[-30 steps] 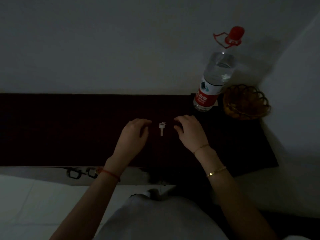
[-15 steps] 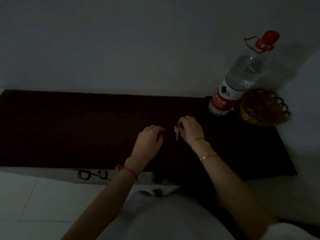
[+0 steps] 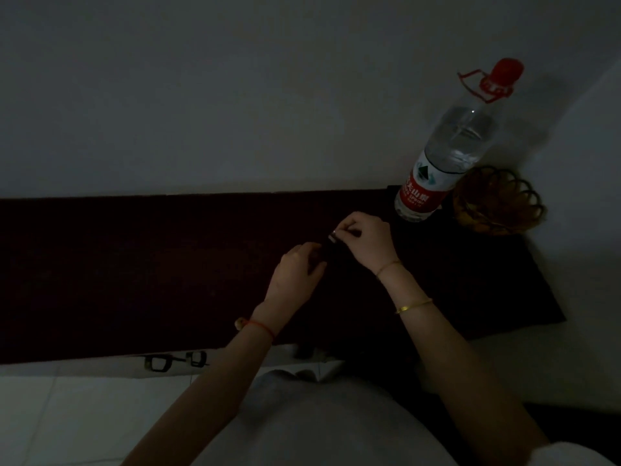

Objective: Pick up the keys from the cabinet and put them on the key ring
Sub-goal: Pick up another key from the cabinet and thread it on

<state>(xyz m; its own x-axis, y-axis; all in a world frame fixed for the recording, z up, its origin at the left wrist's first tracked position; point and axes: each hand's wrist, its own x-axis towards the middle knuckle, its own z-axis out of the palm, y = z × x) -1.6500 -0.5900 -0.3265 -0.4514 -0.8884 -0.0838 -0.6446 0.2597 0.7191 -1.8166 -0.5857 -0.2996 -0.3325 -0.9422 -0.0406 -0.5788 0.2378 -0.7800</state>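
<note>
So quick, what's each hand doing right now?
Left hand: fingers curled, too dark to tell whether it holds anything.
Right hand: pinched shut on the key.

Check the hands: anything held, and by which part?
Right hand pinches the key at its fingertips; which part of the key cannot be told. Left hand: curled, contents too dark to tell.

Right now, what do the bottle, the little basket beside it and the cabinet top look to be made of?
The bottle looks like clear plastic: see-through, with a red cap and a printed red and white label. The basket seems woven, perhaps rattan or wire; looped rim, brownish, too dim to settle. The cabinet top is very dark and matt, maybe wood or a cloth cover; the light is too low to tell.
</note>
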